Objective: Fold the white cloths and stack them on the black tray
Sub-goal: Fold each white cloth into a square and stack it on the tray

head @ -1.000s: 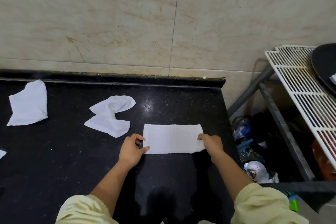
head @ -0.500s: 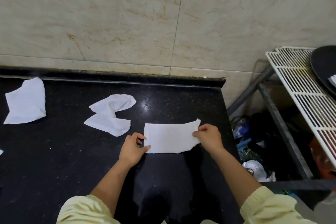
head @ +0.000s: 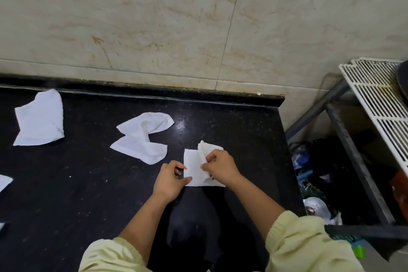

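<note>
A white cloth [head: 192, 165] lies half-folded on the black counter [head: 88, 183], near its right end. My right hand [head: 220, 166] pinches the cloth's right end and holds it lifted over the left half. My left hand [head: 170, 179] presses the cloth's left edge down with thumb and fingers. A crumpled white cloth [head: 143, 137] lies just to the left, and another [head: 39, 119] sits at the far left. The black tray [head: 402, 83] shows only as a dark edge on the white wire rack [head: 375, 104] at the right border.
A cloth corner [head: 4, 182] pokes in at the left edge. Right of the counter is a gap with a grey metal frame [head: 348, 150] and clutter [head: 315, 183] below. A tiled wall [head: 198, 17] backs the counter.
My right hand has lifted the cloth's right end and carried it leftward over the cloth, halving its visible width. My left hand has stayed on the left edge. The view has shifted slightly.
</note>
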{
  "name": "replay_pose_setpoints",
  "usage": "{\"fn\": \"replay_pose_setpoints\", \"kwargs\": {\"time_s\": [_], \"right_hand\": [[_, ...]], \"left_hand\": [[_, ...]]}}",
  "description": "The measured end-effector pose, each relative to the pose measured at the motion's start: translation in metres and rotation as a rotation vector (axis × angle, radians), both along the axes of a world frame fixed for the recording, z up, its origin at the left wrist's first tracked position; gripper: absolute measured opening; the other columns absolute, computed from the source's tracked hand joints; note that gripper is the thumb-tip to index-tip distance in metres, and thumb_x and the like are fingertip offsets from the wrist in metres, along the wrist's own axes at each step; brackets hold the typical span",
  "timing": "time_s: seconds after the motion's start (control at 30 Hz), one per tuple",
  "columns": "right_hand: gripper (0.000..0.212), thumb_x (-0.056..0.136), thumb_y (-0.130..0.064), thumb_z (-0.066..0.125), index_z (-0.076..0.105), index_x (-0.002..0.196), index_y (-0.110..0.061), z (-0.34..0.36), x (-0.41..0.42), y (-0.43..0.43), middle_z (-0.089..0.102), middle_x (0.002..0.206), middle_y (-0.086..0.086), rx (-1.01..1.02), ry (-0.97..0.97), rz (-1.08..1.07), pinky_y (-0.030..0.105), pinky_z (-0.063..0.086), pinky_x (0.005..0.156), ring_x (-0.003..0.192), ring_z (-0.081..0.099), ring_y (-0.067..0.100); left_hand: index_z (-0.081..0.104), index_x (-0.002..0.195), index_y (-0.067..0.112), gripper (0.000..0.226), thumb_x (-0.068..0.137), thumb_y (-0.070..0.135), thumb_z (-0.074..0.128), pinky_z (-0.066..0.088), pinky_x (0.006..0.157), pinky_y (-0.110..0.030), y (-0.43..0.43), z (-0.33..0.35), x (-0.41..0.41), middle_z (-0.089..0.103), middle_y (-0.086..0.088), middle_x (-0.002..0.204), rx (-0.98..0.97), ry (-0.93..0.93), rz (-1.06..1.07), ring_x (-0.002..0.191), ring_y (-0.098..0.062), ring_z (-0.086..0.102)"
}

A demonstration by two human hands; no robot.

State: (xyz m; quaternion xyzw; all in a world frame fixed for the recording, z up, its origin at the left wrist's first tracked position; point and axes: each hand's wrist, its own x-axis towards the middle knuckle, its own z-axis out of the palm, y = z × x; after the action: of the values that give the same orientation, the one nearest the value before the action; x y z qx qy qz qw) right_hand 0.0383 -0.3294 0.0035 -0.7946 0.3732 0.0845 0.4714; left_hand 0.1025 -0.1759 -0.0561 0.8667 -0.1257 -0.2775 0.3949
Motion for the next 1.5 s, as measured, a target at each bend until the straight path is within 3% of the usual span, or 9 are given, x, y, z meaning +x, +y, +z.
{"fn": "replay_pose_setpoints", "kwargs": {"time_s": [0.33, 0.57, 0.67, 0.77, 0.9, 1.07, 1.23, 1.37, 1.5], "right_hand": [[0.013, 0.083, -0.013, 0.064, 0.061, 0.095, -0.012, -0.026, 0.011, 0.023, 0.061, 0.091, 0.000, -0.013, 0.071, 0.067, 0.032, 0.049, 0.080, 0.090, 0.059, 0.019], [0.013, 0.085, -0.019, 0.065, 0.067, 0.097, -0.014, -0.029, 0.008, 0.027, 0.067, 0.094, 0.000, 0.060, 0.045, 0.074, 0.031, 0.051, 0.084, 0.096, 0.065, 0.020], [0.003, 0.086, -0.020, 0.066, 0.067, 0.088, -0.018, -0.024, 0.003, 0.019, 0.067, 0.089, -0.002, 0.109, -0.010, 0.056, 0.027, 0.052, 0.075, 0.092, 0.067, 0.019], [0.008, 0.087, -0.014, 0.065, 0.070, 0.091, -0.011, -0.015, -0.004, 0.001, 0.069, 0.089, 0.001, 0.098, -0.039, -0.041, 0.019, 0.048, 0.063, 0.074, 0.066, 0.012], [0.006, 0.084, -0.011, 0.063, 0.067, 0.081, -0.015, -0.013, -0.021, -0.027, 0.071, 0.084, 0.005, 0.033, -0.022, -0.228, 0.032, 0.054, 0.069, 0.071, 0.066, 0.016], [0.007, 0.085, -0.011, 0.063, 0.063, 0.090, -0.016, -0.015, -0.035, -0.030, 0.067, 0.083, 0.000, 0.059, -0.002, -0.319, 0.033, 0.055, 0.070, 0.068, 0.063, 0.013], [0.012, 0.080, -0.012, 0.067, 0.063, 0.090, -0.018, -0.019, -0.031, -0.018, 0.067, 0.093, 0.001, 0.116, -0.005, -0.331, 0.039, 0.056, 0.085, 0.088, 0.066, 0.020], [0.013, 0.077, -0.013, 0.067, 0.060, 0.082, -0.023, -0.027, -0.027, -0.015, 0.068, 0.099, 0.007, 0.192, -0.003, -0.398, 0.045, 0.056, 0.087, 0.093, 0.066, 0.024], [0.017, 0.074, -0.012, 0.072, 0.061, 0.085, -0.019, -0.030, -0.024, -0.011, 0.068, 0.103, 0.010, 0.266, -0.005, -0.439, 0.045, 0.056, 0.087, 0.096, 0.066, 0.026]], "left_hand": [[0.062, 0.084, 0.026, 0.006, 0.090, 0.025, 0.062, 0.040, 0.061, -0.018, 0.001, -0.006, 0.006, 0.058, -0.006, 0.091, -0.035, 0.025, 0.029, 0.067, -0.009, 0.054], [0.060, 0.071, 0.007, 0.044, 0.097, 0.039, 0.046, 0.045, 0.064, -0.033, 0.003, -0.002, 0.010, 0.063, -0.008, 0.074, -0.042, 0.088, 0.040, 0.063, -0.017, 0.055], [0.047, 0.060, 0.010, 0.047, 0.094, 0.042, 0.053, 0.039, 0.059, -0.032, 0.002, 0.004, 0.007, 0.050, -0.004, 0.060, -0.068, 0.118, 0.078, 0.055, -0.014, 0.043], [0.061, 0.072, 0.014, 0.033, 0.085, 0.044, 0.066, 0.039, 0.056, -0.024, -0.004, 0.010, 0.004, 0.059, 0.003, 0.065, -0.021, 0.109, 0.130, 0.059, -0.012, 0.052], [0.062, 0.078, 0.019, 0.016, 0.080, 0.030, 0.074, 0.042, 0.058, -0.023, -0.012, 0.016, 0.001, 0.060, 0.007, 0.069, 0.034, 0.063, 0.160, 0.066, -0.011, 0.056], [0.062, 0.076, 0.022, 0.011, 0.081, 0.024, 0.072, 0.044, 0.065, -0.026, -0.012, 0.018, -0.003, 0.062, 0.008, 0.070, 0.012, 0.049, 0.213, 0.071, -0.014, 0.059], [0.064, 0.086, 0.016, 0.008, 0.083, 0.022, 0.069, 0.040, 0.064, -0.024, -0.009, 0.021, -0.004, 0.063, 0.006, 0.081, -0.011, 0.048, 0.290, 0.080, -0.016, 0.059], [0.061, 0.095, 0.019, 0.013, 0.083, 0.024, 0.067, 0.042, 0.075, -0.026, -0.009, 0.022, 0.000, 0.065, 0.003, 0.089, -0.009, 0.079, 0.324, 0.087, -0.017, 0.059], [0.061, 0.068, 0.017, 0.016, 0.069, 0.032, 0.066, 0.050, 0.067, -0.032, -0.014, 0.026, 0.009, 0.060, -0.001, 0.067, 0.005, 0.249, 0.264, 0.065, -0.021, 0.055]]}}
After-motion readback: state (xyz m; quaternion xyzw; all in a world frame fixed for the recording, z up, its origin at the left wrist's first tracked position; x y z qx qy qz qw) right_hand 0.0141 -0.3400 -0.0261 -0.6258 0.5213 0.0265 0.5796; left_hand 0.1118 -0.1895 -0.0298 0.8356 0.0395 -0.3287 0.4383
